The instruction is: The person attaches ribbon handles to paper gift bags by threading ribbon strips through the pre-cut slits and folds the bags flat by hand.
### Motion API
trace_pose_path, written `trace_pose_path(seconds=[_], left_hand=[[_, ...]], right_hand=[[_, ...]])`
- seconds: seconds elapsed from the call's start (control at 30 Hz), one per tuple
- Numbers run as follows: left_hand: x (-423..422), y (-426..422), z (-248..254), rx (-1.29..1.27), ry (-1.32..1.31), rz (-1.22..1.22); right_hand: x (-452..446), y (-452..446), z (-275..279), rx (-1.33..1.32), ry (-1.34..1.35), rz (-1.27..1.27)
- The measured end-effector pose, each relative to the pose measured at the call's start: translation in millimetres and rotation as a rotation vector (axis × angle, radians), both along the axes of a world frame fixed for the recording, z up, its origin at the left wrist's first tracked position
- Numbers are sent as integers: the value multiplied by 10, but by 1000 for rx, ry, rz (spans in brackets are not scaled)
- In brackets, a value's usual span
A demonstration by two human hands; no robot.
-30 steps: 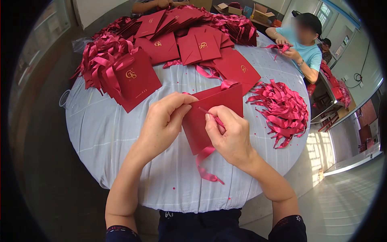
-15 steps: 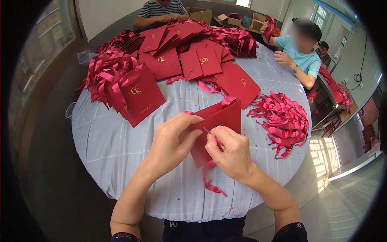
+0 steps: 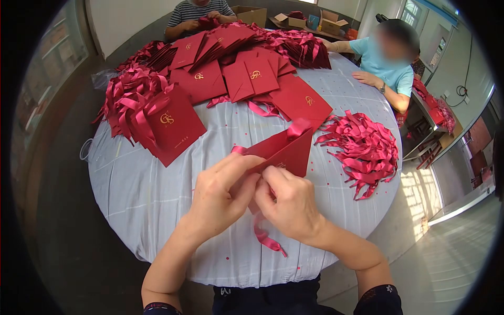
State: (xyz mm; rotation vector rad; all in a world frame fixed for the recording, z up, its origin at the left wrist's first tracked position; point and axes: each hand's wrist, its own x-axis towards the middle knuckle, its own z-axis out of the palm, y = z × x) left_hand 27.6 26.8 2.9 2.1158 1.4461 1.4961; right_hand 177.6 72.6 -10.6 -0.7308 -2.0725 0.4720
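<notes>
Over the near part of the table, a red paper gift bag [image 3: 294,157] is held tilted, with a ribbon loop [image 3: 298,128] at its upper edge. My left hand [image 3: 216,197] is closed on the bag's left side, with thumb and fingers pinching near the top edge. My right hand [image 3: 291,199] is closed at the bag's front face, its fingertips almost touching my left thumb. The pink-red ribbon [image 3: 266,237] hangs out below my right hand with its end free. The fingertips hide the exact spot where the ribbon meets the bag.
Finished-looking red bags [image 3: 176,126] with ribbons lie at left, and more bags [image 3: 197,81] are piled behind. Loose ribbons [image 3: 362,149] form a heap at right on the cloth-covered table [image 3: 157,210]. Two people sit across; one person's hand [image 3: 367,79] rests at the table edge.
My right hand has moved left, up against my left thumb; the thin ribbon tip seen at its fingers is now hidden. The person at right has lowered the raised red item.
</notes>
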Motion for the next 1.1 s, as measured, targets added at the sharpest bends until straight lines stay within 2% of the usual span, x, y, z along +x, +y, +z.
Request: trace_pose_path(seconds=[0.03, 0.07, 0.3, 0.43, 0.77, 0.87, 1.03, 1.07, 1.1], left_hand=[[15, 1, -11, 0, 1, -6], [37, 6, -27, 13, 7, 25], [51, 3, -32, 32, -30, 41], [44, 8, -54, 45, -54, 22], [124, -36, -23, 58, 15, 30], [130, -52, -23, 26, 43, 28], [50, -51, -1, 27, 33, 15], [36, -56, 22, 20, 21, 0], [24, -55, 46, 13, 10, -15]], right_hand=[[12, 2, 2, -68, 30, 43], [76, 7, 118, -327, -20, 92], [214, 124, 272, -628, -29, 252], [208, 161, 190, -641, 57, 267], [195, 150, 194, -695, 75, 215], [163, 134, 144, -590, 106, 221], [175, 113, 103, -133, 26, 145], [174, 104, 119, -135, 24, 146], [173, 93, 157, 55, 54, 44]])
